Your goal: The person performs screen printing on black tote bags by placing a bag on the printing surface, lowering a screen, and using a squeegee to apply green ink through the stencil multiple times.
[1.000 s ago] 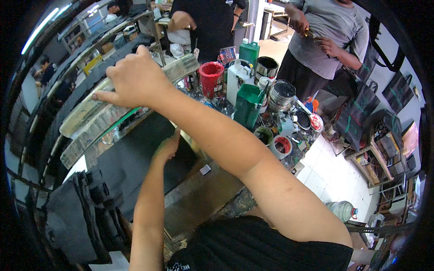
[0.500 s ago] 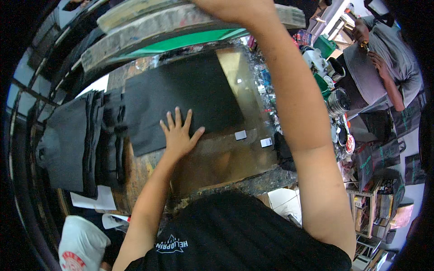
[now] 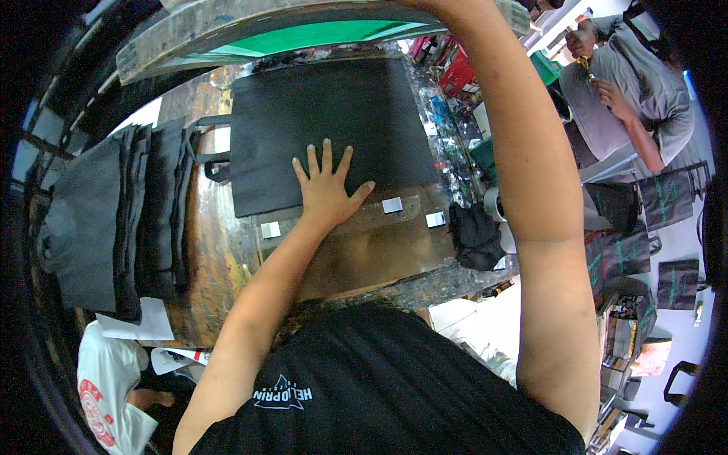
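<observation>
Bag [image 3: 330, 114], blk, flat on tbl [image 3: 208, 227] under spread L hand [image 3: 327, 191].

White lettering [image 3: 282, 395] on black shirt [image 3: 402, 383]; green lettering [image 3: 669, 192] on black bag [image 3: 667, 206].

One outspread bag [image 3: 326, 106], one frame [image 3: 296, 17]

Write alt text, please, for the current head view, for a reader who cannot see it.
A person's left hand lies spread on a flat black handled bag, while the right arm extends up to a green-screened frame at the upper edge. A stack of black fabric lies at left.
</observation>
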A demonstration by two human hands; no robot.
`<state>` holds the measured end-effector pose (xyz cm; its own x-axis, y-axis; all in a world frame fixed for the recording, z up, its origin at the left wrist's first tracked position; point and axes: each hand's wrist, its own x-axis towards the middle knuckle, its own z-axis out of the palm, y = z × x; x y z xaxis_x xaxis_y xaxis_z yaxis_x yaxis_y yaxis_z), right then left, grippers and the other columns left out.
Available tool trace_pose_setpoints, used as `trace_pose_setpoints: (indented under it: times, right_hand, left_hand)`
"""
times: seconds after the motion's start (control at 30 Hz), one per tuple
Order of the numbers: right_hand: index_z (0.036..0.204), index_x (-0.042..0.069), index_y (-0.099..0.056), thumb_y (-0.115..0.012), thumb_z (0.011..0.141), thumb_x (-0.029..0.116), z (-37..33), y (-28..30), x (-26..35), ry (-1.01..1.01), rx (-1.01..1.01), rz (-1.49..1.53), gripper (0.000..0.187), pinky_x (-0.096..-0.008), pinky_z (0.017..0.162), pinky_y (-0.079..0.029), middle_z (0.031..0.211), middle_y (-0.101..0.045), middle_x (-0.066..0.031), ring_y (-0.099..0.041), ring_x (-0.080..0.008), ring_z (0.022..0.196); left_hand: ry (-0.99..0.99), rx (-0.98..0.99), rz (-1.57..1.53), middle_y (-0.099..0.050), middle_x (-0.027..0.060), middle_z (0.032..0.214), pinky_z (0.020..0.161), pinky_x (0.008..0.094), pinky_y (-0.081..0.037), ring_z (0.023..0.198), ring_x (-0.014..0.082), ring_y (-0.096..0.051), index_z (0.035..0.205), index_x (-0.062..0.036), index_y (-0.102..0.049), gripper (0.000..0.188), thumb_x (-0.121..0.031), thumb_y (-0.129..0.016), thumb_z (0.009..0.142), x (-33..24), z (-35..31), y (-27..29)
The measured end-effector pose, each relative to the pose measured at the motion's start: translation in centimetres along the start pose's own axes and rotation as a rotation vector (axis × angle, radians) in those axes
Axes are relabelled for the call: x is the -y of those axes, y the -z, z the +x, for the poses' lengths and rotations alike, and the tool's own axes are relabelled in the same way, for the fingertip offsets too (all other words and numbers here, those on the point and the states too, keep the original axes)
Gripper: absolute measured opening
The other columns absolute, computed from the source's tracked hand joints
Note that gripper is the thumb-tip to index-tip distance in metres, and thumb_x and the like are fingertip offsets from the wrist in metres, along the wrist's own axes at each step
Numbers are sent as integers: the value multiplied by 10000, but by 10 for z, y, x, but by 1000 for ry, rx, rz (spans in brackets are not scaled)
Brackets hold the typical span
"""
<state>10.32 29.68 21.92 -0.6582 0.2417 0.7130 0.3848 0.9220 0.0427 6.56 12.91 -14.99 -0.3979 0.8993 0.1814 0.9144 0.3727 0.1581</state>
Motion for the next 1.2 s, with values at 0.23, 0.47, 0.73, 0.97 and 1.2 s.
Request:
trace_pose_setpoints:
  times: [0.23, 0.47, 0.73, 0.97, 1.2]
  right_hand:
    - [863, 53, -723, -405, 1024, 731, 0, -4, -4, 21, 16, -10, 766, -435, 770, -534, 839, -736, -133, -690, -269, 781]
    - [844, 72, -709, -413, 1016, 740, -5, -6, 13, -20, 117, 41, 751, -409, 767, -518, 811, -720, -112, -667, -237, 768]
    - [895, 62, -706, -410, 1015, 741, -4, 11, 7, -70, 155, -18, 750, -458, 884, -505, 847, -722, -131, -675, -246, 836]
    - [864, 48, -713, -503, 1000, 690, -51, 1, 23, 47, 25, 9, 689, -499, 840, -452, 767, -707, -140, -690, -298, 755]
    - [1118, 64, -630, -754, 893, 507, -173, -15, 44, 74, 232, 19, 511, -489, 913, -399, 1013, -661, -129, -620, -309, 1029]
  left_hand:
    - [-11, -17, -51, -228, 239, 1723, 1205, 766, -30, 1578, 530, -140, 1647, -199, -385, 941, -810, -462, 935, -7, -15, 4]
    - [31, -51, -51, -238, 257, 1714, 1197, 777, -23, 1569, 543, -157, 1636, -190, -404, 936, -806, -472, 935, -8, -26, 2]
    - [46, -100, -154, -382, 286, 1625, 1201, 697, -208, 1505, 497, -333, 1599, -110, -450, 961, -793, -525, 927, -4, -19, 35]
    - [240, -693, -1457, -711, 60, 1013, 817, 287, -543, 913, 143, -655, 1506, 27, -410, 720, -161, -816, 942, 96, -22, 206]
    - [361, -336, -1154, -750, 92, 1152, 967, 335, -551, 1044, 167, -701, 1319, -6, -642, 713, -206, -985, 726, 100, -95, 184]
